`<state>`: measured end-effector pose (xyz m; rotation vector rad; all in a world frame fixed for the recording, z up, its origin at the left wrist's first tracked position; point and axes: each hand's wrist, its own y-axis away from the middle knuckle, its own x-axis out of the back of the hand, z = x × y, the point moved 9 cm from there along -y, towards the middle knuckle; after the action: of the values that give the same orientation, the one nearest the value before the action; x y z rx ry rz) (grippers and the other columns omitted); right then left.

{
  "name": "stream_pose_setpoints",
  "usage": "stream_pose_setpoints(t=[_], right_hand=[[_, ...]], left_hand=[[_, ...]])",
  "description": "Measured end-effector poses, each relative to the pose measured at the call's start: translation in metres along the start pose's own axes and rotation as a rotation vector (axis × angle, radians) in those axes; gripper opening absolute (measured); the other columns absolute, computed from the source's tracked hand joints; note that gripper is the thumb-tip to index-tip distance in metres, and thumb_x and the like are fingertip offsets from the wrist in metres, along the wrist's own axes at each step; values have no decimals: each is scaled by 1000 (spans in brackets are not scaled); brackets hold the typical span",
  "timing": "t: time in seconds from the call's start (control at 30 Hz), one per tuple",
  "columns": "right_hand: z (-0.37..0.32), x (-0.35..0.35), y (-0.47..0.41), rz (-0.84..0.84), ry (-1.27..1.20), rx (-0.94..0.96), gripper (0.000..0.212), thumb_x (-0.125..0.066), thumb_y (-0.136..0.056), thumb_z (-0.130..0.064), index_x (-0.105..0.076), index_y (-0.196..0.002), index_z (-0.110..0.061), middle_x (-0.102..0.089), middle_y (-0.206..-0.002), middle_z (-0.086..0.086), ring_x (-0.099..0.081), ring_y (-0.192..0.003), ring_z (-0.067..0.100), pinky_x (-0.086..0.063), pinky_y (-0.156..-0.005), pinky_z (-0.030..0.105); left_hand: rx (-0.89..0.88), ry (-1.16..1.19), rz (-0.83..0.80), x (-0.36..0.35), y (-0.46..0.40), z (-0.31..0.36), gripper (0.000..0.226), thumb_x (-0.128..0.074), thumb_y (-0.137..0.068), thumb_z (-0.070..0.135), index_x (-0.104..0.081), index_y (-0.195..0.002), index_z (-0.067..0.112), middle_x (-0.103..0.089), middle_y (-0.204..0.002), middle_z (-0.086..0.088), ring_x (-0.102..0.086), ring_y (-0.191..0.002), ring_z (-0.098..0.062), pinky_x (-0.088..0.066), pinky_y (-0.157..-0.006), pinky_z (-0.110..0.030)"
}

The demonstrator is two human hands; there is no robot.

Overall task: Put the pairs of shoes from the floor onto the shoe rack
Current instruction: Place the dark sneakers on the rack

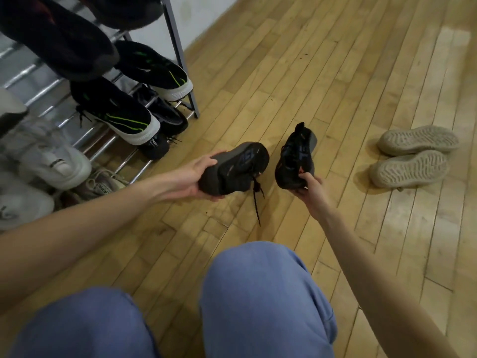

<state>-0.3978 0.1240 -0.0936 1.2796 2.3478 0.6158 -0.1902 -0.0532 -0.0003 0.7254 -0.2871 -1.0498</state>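
2 black shoes (233, 167) held, 1 per hand (192, 178).

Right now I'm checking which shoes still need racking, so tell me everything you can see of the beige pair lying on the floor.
The beige pair of shoes lies on the wooden floor, off to the person's right and well away from the shoe rack. Both shoes are turned sole-up, side by side and touching along their long edges. The soles look like pale, dusty rubber with a wavy ridged tread. Their uppers are hidden underneath. Neither hand touches them.
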Motion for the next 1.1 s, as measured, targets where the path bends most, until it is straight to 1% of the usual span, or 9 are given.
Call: stream_pose_setpoints(t=[0.1, 0.3, 0.4, 0.53, 0.67, 0.8, 0.9, 1.03, 1.1], right_hand=[[-4, -19, 13, -37, -6, 40, 36, -49, -96, -9, -47, -130, 3, -64, -115, 17, -64, -109, 31, -53, -93, 41], [-55, -73, 53, -167, 98, 267, 34, -50, -95, -7, -53, -129, -9, -66, -108, -1, -64, -103, 13, -53, -76, 20], [-91, -106, 78, -226, 132, 390, 34, -52, -94, -10, -54, -127, -13, -66, -115, 2, -63, -107, 14, -55, -84, 28], [-137, -146, 119, -187, 61, 514, 22, -50, -92, -14, -56, -109, -25, -62, -103, -8, -58, -98, 7, -49, -82, 21], [-183, -183, 165, -143, -63, 661, 26, -46, -83, -15, -54, -98, 4, -49, -82, -3, -44, -74, 7, -36, -66, 23], [-209, -230, 209, -204, -133, 710, 5, -45, -79, -15, -46, -76, -11, -41, -73, -5, -38, -63, 2, -32, -56, 16], [-218, -261, 234, -257, -178, 729, 22, -44, -88, -3, -41, -69, -14, -38, -67, -6, -38, -49, -4, -31, -48, 9], [-217, -311, 261, -395, -139, 681, 22, -42, -91, -3, -52, -76, -15, -51, -74, -4, -54, -54, -7, -43, -51, 11], [-213, -337, 273, -471, -121, 649, 20, -44, -91, -5, -51, -74, -14, -53, -73, -1, -57, -63, 2, -45, -58, 19]], left_hand=[[-111, 107, -63, 14, 33, 9, 43, -27, -102, 25, -45, -135, 47, -42, -140, -11, -52, -118, -41, -49, -92, -52], [-393, 244, -55, 35, 92, 42, 45, -29, -96, 32, -39, -137, 45, -51, -137, -10, -61, -100, -43, -52, -74, -40], [-506, 295, 0, 43, 123, 64, 46, -24, -98, 30, -36, -140, 45, -55, -136, -6, -61, -101, -43, -52, -73, -38], [-677, 330, 41, 56, 170, 97, 48, -22, -97, 29, -33, -142, 44, -48, -144, -5, -54, -115, -45, -50, -83, -42], [-876, 319, 75, 63, 223, 126, 46, -20, -98, 29, -37, -137, 45, -48, -143, -6, -58, -108, -40, -54, -75, -36], [-1026, 338, 110, 72, 268, 142, 46, -24, -98, 32, -31, -141, 43, -46, -144, -11, -57, -111, -43, -53, -78, -37], [-1099, 404, 125, 81, 299, 149, 46, -28, -98, 32, -30, -143, 42, -49, -142, -13, -54, -116, -42, -51, -82, -39], [-1155, 539, 181, 100, 329, 145, 46, -35, -98, 33, -32, -142, 45, -50, -142, -9, -53, -121, -41, -50, -85, -41], [-1194, 577, 236, 112, 342, 135, 46, -36, -99, 32, -30, -143, 45, -45, -145, -10, -51, -124, -41, -50, -87, -42]])
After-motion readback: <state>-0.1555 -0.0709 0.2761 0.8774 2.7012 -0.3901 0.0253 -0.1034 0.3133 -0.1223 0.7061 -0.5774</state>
